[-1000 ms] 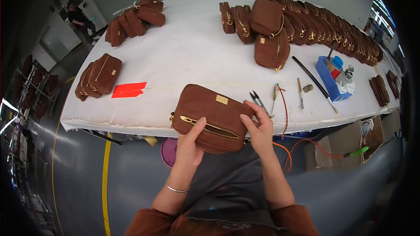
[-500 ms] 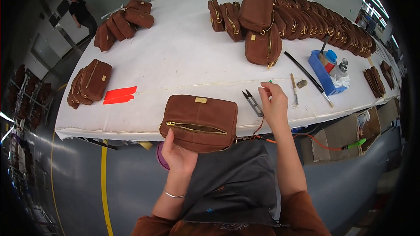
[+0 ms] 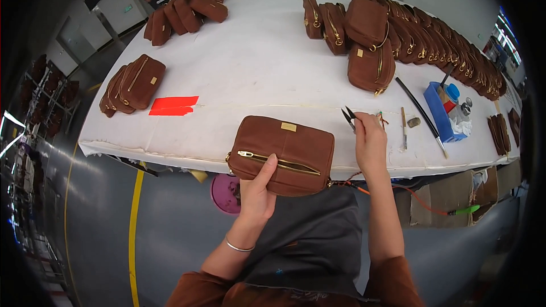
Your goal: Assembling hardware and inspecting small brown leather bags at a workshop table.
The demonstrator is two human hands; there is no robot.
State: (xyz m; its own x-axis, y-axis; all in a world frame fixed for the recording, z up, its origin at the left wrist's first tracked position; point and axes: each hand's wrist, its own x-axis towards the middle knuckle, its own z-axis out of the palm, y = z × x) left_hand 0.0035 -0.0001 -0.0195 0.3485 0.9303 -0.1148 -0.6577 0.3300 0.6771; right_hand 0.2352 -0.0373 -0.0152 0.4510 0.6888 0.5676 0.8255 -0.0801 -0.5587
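Brown leather pouch (image 3: pixel 282 154) sits at the near edge of the white bench (image 3: pixel 256 68), zip facing the person. Left hand (image 3: pixel 259 190) grips its near left side from below, thumb pressed up across the zip, forearm rising from the lower edge. Right hand (image 3: pixel 369 142), just right of the pouch, is closed around small thread snips (image 3: pixel 348 117), blades pointing far-left. Red paper slip (image 3: pixel 172 106) lies far-left; blue tray (image 3: pixel 441 111) to the right.

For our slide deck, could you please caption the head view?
Left hand grips a brown zipped pouch while right hand lifts thread snips at a white table.
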